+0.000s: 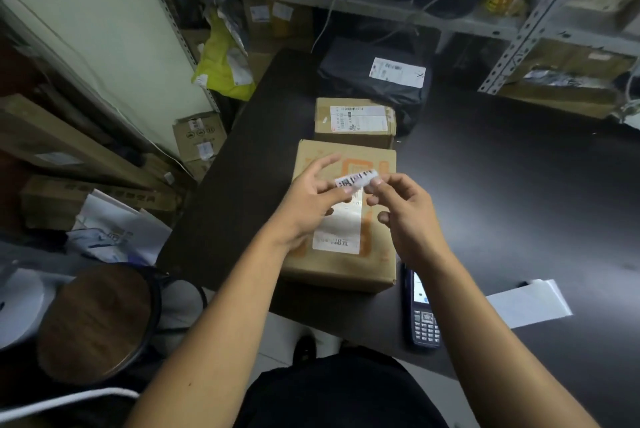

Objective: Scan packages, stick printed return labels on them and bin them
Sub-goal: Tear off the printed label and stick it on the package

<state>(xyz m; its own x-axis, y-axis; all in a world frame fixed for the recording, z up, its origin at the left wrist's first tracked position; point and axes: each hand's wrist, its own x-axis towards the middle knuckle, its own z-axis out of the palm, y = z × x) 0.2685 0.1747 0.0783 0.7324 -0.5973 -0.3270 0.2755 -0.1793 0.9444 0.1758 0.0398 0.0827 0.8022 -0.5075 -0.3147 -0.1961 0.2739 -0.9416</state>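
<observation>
Both hands together above the nearest package, each pinching one end of a small white printed label with black barcode marks (356, 181). Left hand (313, 199) on the label's left end, thumb and fingertips closed on it, index finger stretched forward. Right hand (403, 211) on the right end, fingertips curled on the strip, thumb tucked below. Label held in the air, slightly tilted, just over the top face of a large brown cardboard box with orange print (341, 220). Already stuck on that box's top, a long white shipping label (341, 227), partly hidden under the hands.

Box resting on a dark, nearly black table (502, 192), close to its near edge. Just behind it, touching or nearly so, a smaller brown cardboard box with a white address label (355, 121). Further back, a black plastic mailer bag with a white label (377, 76), just beside the smaller box.

To the right of the large box, a dark handheld scanner with keypad and lit screen (424, 311) lying flat on the table, partly covered by the right forearm. Further right, a strip of white paper (531, 301) on the table.

Left of the table, a round brown wooden stool (97, 320) and, well behind it, a yellow plastic parcel bag (223, 64) among stacked cartons.
</observation>
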